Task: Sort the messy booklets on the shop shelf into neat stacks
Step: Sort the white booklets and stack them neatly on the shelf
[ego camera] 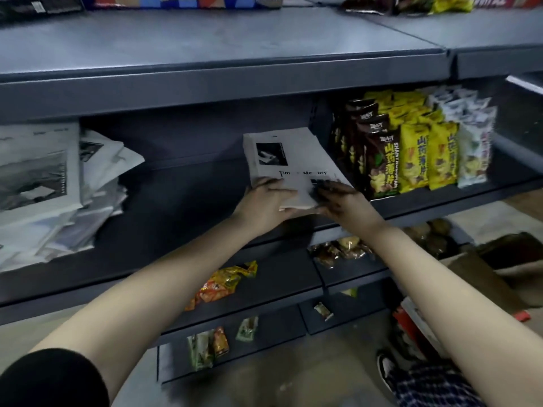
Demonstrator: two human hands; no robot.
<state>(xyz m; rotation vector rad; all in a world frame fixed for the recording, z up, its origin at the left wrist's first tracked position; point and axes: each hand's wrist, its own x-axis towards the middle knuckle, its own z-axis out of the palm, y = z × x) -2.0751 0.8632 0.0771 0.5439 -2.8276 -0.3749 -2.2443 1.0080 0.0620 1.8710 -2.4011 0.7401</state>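
A neat stack of white booklets (289, 154) lies on the dark middle shelf (182, 201), its top cover showing a black photo and the words "Time Memory". My left hand (266, 201) grips the stack's near left corner, fingers on top. My right hand (342, 202) rests on the near right corner, fingers spread over the cover. At the shelf's left end lies a messy pile of booklets (58, 189), tilted and overlapping, apart from both hands.
Snack bags (411, 145) in brown, yellow and white stand right beside the stack. The upper shelf (223, 80) overhangs closely. Lower shelves hold scattered snack packets (226, 283). A cardboard box (484, 271) and my shoe (388, 368) are on the floor at right.
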